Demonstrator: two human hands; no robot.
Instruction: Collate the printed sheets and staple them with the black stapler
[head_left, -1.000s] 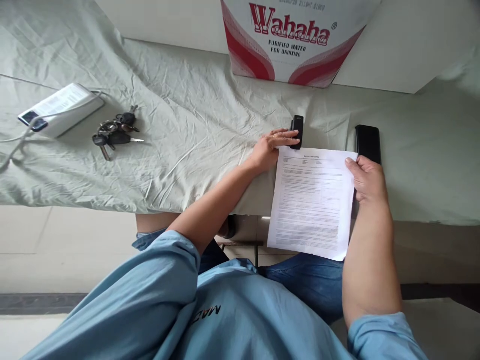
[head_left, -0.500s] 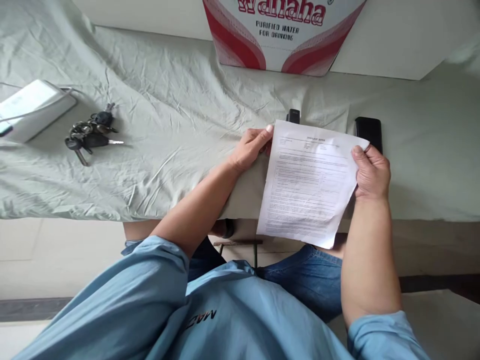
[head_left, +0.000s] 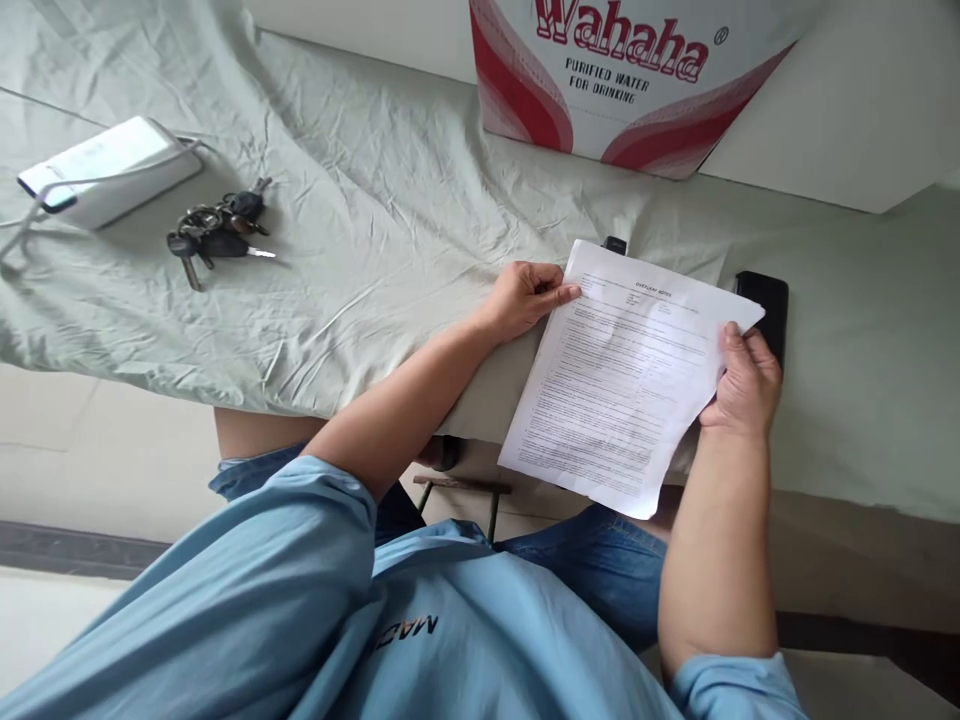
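Hands both pinch the white printed paper sheet (head_left: 626, 385): your left hand (head_left: 525, 298) at its top-left corner, right hand (head_left: 742, 385) at the right edge. Looks like you're squaring it up; the small black stapler (head_left: 615, 244) peeking out behind the sheet probably needs a freed hand next.

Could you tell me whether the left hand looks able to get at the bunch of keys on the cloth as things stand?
Probably yes. The cloth between the left hand and the keys lies bare, but that hand now holds the printed sheet, so it must let go first.
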